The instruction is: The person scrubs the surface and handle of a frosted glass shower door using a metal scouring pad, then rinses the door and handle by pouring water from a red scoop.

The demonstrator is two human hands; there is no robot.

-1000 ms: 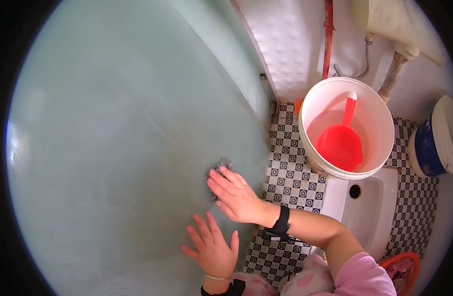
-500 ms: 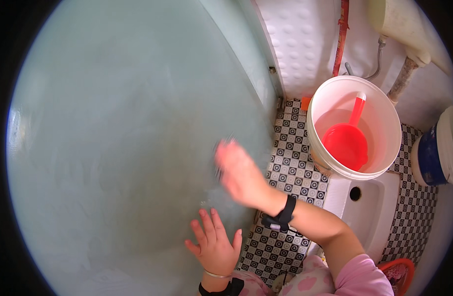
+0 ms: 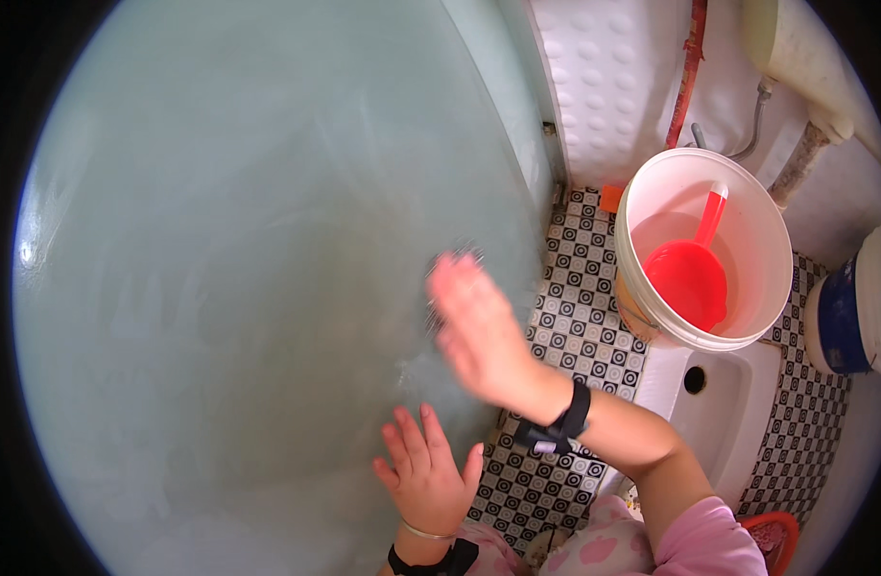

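Note:
A large pale-green smooth panel point(image 3: 249, 288) fills the left and middle of the head view, with faint whitish smears on it. My right hand point(image 3: 484, 331), blurred by motion, lies over a steel wool scrubber point(image 3: 433, 317) pressed against the panel. Only the scrubber's dark wiry edges show past my fingers. Lower down, my left hand point(image 3: 427, 480) rests flat on the same panel, fingers spread and nothing held. Black straps circle both wrists.
Right of the panel stands a white bucket point(image 3: 628, 259) with a red dipper point(image 3: 688, 283) inside. Below it, a white squat toilet point(image 3: 724, 408) is set in black-and-white patterned floor tiles point(image 3: 580, 326). A blue-and-white bucket point(image 3: 841, 317) stands far right. Pipes point(image 3: 688, 72) run along the wall.
The view has shifted slightly, so the buckets and floor sit a little farther right. My right hand stays blurred at the panel with the steel wool scrubber; my left remains flat.

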